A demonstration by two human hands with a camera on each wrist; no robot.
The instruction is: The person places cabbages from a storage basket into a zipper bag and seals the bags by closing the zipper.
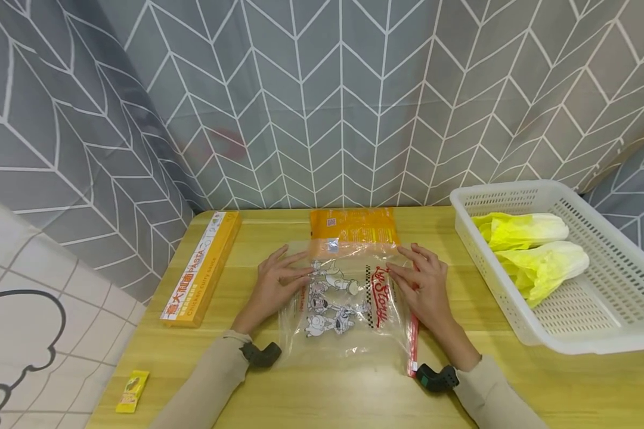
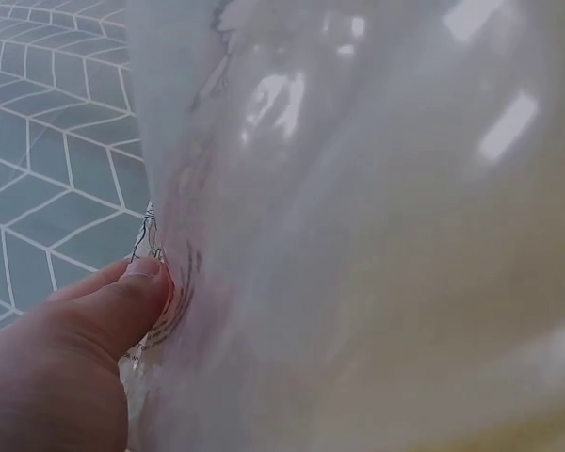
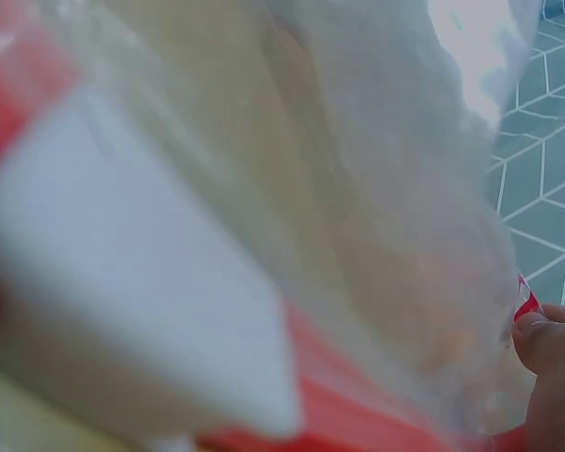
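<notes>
A clear zip bag with printed cartoon figures and red lettering is held up between both hands. The left hand pinches its left side between thumb and fingers; the left wrist view shows the thumb pressed on the plastic. On the other side the right hand pinches the bag near the red lettering. A red zip strip with a white slider runs down the bag's right edge, and the slider looms blurred in the right wrist view. Behind the bag's top lies an orange packet, partly seen through the plastic.
A yellow and white pasta box lies at the table's left. Near the front left edge is a small yellow sachet. The white plastic basket on the right holds two cabbages. A patterned grey curtain hangs behind the table.
</notes>
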